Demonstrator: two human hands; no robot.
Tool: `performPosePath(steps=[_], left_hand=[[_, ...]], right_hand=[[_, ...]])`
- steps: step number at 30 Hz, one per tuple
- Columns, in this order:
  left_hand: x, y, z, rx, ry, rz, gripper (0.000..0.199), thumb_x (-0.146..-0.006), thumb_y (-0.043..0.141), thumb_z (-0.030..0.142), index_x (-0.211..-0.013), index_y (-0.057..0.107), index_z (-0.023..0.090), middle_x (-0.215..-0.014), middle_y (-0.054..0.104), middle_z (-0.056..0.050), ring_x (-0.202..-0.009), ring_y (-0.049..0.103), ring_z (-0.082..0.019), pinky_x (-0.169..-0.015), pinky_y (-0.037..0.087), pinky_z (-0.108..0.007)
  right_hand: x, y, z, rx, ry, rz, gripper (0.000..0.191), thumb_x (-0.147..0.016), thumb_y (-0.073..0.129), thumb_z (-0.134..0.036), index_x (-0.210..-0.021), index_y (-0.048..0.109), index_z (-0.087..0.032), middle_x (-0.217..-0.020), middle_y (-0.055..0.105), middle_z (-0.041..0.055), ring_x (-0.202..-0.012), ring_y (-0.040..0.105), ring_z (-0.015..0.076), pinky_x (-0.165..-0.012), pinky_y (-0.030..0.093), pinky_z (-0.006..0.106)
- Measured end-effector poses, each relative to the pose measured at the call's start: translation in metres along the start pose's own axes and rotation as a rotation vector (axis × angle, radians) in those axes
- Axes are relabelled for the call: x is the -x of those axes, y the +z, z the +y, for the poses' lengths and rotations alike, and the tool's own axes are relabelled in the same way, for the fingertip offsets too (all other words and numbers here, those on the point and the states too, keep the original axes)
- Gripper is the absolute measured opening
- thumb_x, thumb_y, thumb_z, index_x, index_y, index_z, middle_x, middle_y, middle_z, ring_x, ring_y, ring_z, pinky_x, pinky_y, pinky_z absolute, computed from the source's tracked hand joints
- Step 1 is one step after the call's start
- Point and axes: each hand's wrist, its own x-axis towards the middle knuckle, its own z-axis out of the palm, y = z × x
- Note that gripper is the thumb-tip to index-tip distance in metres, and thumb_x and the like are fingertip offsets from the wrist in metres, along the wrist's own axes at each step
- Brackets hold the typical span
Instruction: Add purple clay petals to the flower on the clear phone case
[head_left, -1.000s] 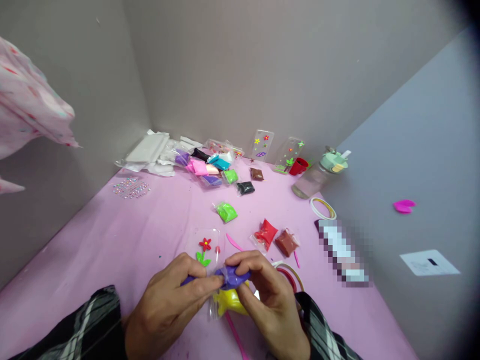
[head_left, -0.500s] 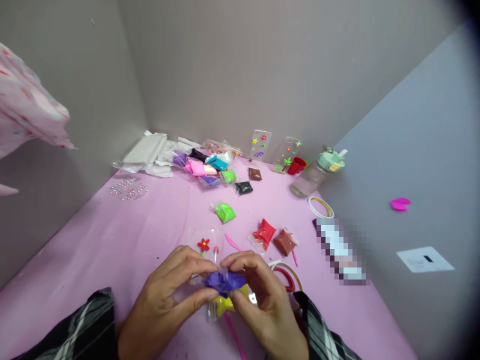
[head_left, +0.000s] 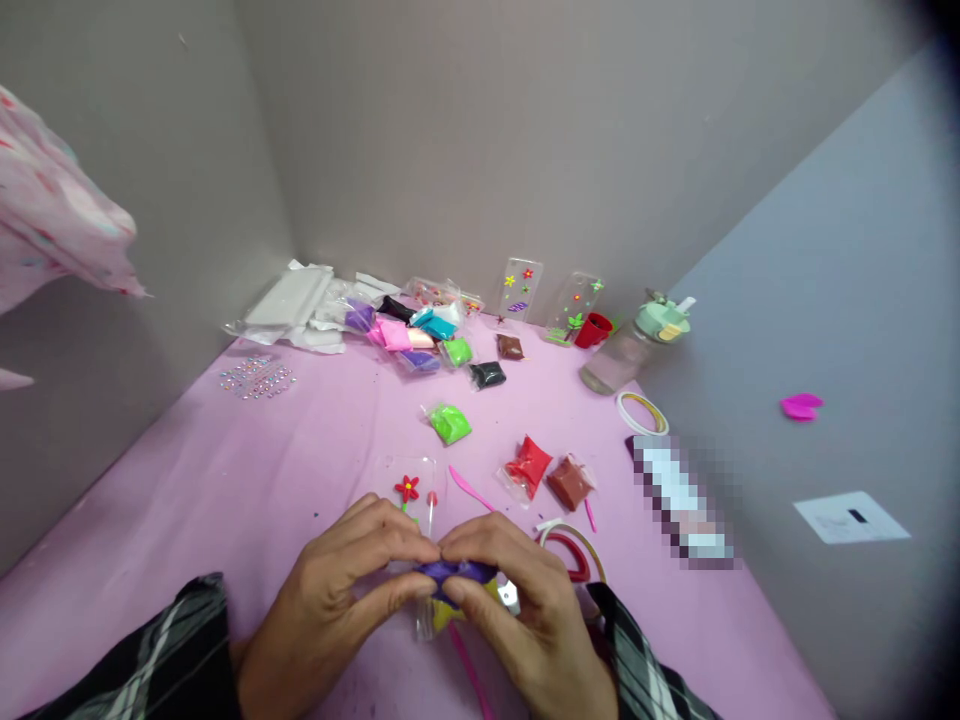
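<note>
A pink-covered table (head_left: 187,480) with bagged modelling clay (head_left: 450,424), decorated clear phone cases (head_left: 520,290), rhinestone stickers (head_left: 257,377)

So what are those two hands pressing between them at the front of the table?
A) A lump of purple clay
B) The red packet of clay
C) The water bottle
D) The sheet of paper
A: the left hand and right hand both close around the lump of purple clay, which shows between their fingers.
</note>
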Motion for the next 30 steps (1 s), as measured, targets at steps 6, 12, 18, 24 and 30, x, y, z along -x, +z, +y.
performPosePath(steps=[6, 12, 18, 24, 30], left_hand=[[0.003, 0.005, -0.001, -0.003, 0.015, -0.011, 0.021, -0.089, 0.064, 0.009, -0.091, 0.074, 0.027, -0.079, 0.07, 0.002, -0.077, 0.063, -0.015, -0.071, 0.052, -0.024], [0.002, -0.004, -0.007, 0.109, -0.352, 0.148, 0.022, -0.086, 0.07, 0.028, -0.108, 0.069, 0.029, -0.1, 0.068, -0.001, -0.091, 0.062, -0.019, -0.079, 0.052, -0.028], [-0.006, -0.017, -0.007, 0.634, -0.606, 0.345, 0.021, -0.085, 0.07, 0.027, -0.106, 0.068, 0.025, -0.119, 0.066, -0.002, -0.117, 0.061, -0.019, -0.096, 0.051, -0.025], [-0.01, -0.018, -0.002, 0.839, -0.635, 0.369, 0.018, -0.084, 0.077, 0.035, -0.095, 0.072, 0.023, -0.109, 0.074, -0.002, -0.105, 0.07, -0.017, -0.092, 0.055, -0.021], [-0.005, -0.017, -0.008, 0.822, -0.66, 0.158, 0.023, -0.076, 0.083, 0.04, -0.085, 0.076, 0.021, -0.067, 0.07, 0.002, -0.055, 0.066, -0.011, -0.05, 0.052, -0.017]], right_hand=[[-0.001, 0.004, 0.001, 0.043, -0.059, 0.02, 0.009, -0.093, 0.063, -0.015, -0.094, 0.07, -0.02, -0.084, 0.07, 0.0044, -0.08, 0.067, 0.0166, -0.072, 0.054, 0.028], [-0.008, -0.015, 0.004, 0.121, 0.049, 0.234, 0.01, -0.092, 0.065, -0.022, -0.087, 0.075, -0.021, -0.083, 0.074, 0.0041, -0.077, 0.07, 0.0184, -0.071, 0.057, 0.029], [-0.029, -0.091, 0.045, 0.363, 0.179, 0.759, 0.028, -0.091, 0.064, -0.042, -0.102, 0.076, -0.019, -0.096, 0.076, 0.0075, -0.089, 0.07, 0.0234, -0.079, 0.057, 0.038], [-0.042, -0.144, 0.082, 0.631, 0.112, 0.754, 0.042, -0.092, 0.056, -0.048, -0.104, 0.073, -0.012, -0.1, 0.074, 0.0148, -0.096, 0.069, 0.0308, -0.091, 0.051, 0.051], [-0.022, -0.079, 0.011, 0.629, -0.004, 0.68, 0.024, -0.099, 0.052, -0.035, -0.11, 0.069, -0.022, -0.106, 0.073, 0.0089, -0.103, 0.066, 0.0262, -0.093, 0.048, 0.043]])
